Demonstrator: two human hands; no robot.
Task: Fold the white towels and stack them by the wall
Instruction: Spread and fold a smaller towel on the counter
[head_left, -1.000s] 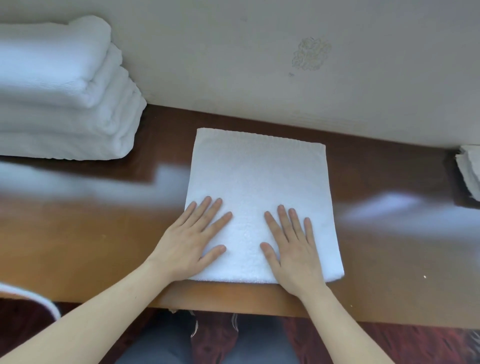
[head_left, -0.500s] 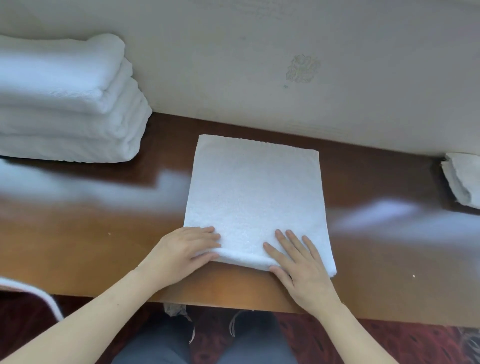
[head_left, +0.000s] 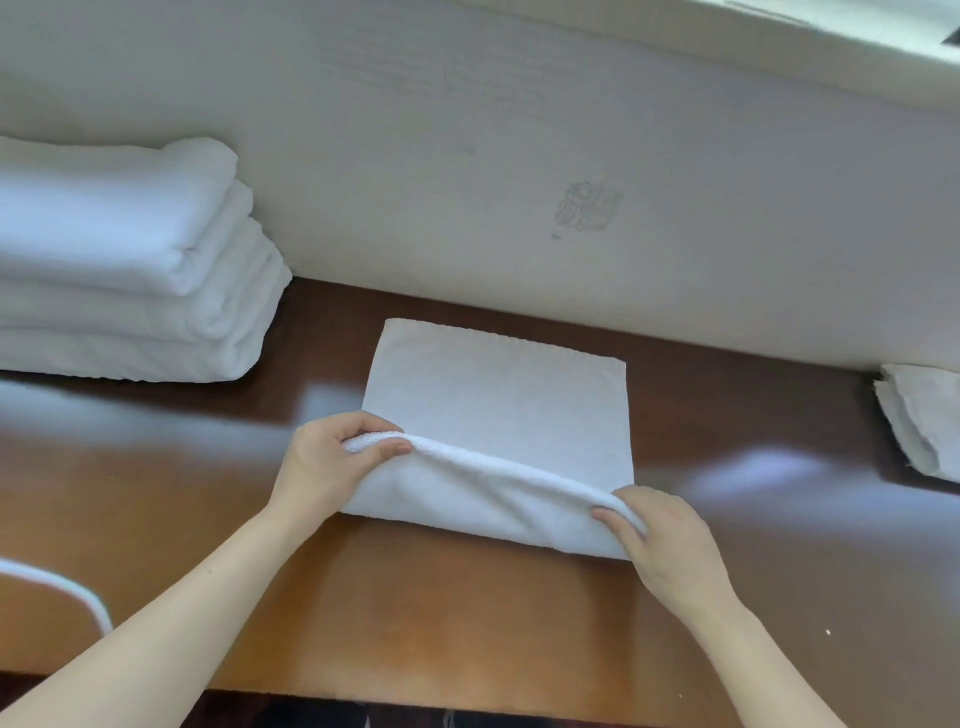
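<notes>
White towel (head_left: 498, 400) (near edge hand-lifted)

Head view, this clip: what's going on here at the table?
A person is folding a white towel on a brown table. The left hand and right hand each pinch a near corner, lifting the near edge toward the wall; the far half lies flat. A stack of folded towels sits by the wall on the left, and another pale folded item on the right.
</notes>
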